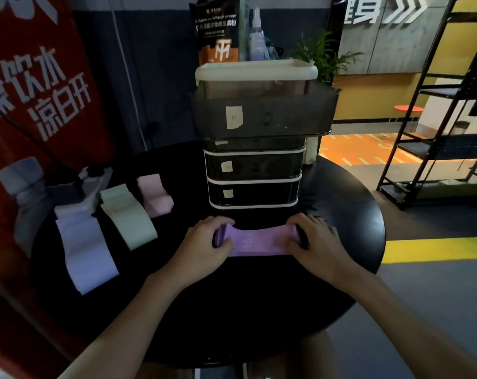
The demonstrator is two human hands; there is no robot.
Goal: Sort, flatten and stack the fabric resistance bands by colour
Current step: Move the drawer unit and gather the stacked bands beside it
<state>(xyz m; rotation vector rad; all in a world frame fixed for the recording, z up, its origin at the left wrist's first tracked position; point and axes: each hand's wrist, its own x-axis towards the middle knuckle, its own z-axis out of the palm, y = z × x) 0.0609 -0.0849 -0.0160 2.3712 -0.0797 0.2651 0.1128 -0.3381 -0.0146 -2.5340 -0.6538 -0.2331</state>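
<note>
**Hands pull purple band [259,243] flat on tabletop [232,310]**

The left hand [207,242] has its fingers curled round the band's left end, thumb underneath, gripping it. The right hand [314,239] grasps the right end in the same way, fingers bent over the top edge. A dark strip shows by the right fingers; whether it is a tag on the band I cannot tell.

The band lies between the two hands, low over the black tabletop or resting on it, just in front of the drawer unit [253,170]. Its long axis runs left to right across the view, parallel to the drawer fronts, with one broad face up. Its far edge dips in a shallow curve, which suggests it is under tension.

This looks like the flattening step for one band, with sorting partly done. Well to the left sit a lavender pile [87,250], a pale green pile [130,220] and a pink pile [155,195], each lying roughly near-to-far.

The next move probably calls for easing the pull and smoothing the band. It would then need turning about a quarter so its length matches the piles. No pile plainly shares this deeper purple, so it would go on the lavender pile or start a new one.
</note>
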